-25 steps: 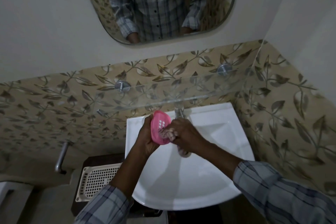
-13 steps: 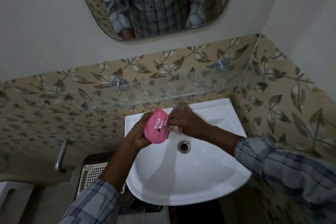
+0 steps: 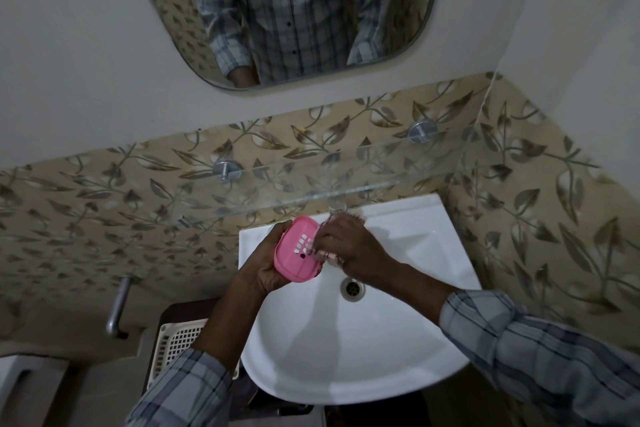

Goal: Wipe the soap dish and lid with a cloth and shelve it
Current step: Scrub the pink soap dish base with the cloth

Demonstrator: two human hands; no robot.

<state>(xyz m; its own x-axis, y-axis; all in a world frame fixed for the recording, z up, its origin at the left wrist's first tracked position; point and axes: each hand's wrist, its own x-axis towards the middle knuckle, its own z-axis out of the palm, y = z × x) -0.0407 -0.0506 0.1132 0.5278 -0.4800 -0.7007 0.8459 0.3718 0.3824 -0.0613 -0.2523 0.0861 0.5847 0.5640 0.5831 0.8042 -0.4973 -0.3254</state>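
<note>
My left hand (image 3: pixel 266 265) grips a pink soap dish (image 3: pixel 298 249) with drain slots, tilted on edge above the back left of the white sink (image 3: pixel 363 340). My right hand (image 3: pixel 349 246) is bunched against the dish's right side, fingers closed on a small pale cloth (image 3: pixel 325 255) that mostly hides under them. A glass shelf (image 3: pixel 311 177) runs along the tiled wall just above and behind both hands. No lid can be told apart from the dish.
The tap (image 3: pixel 337 206) sits behind my right hand, partly hidden by the shelf. The drain (image 3: pixel 352 288) lies below the hands. A cream perforated basket (image 3: pixel 176 343) rests on a dark stand left of the sink. A mirror (image 3: pixel 294 10) hangs above.
Both hands with the pink dish rose from over the drain toward the back of the basin; the dish turned so its slotted face shows more.
</note>
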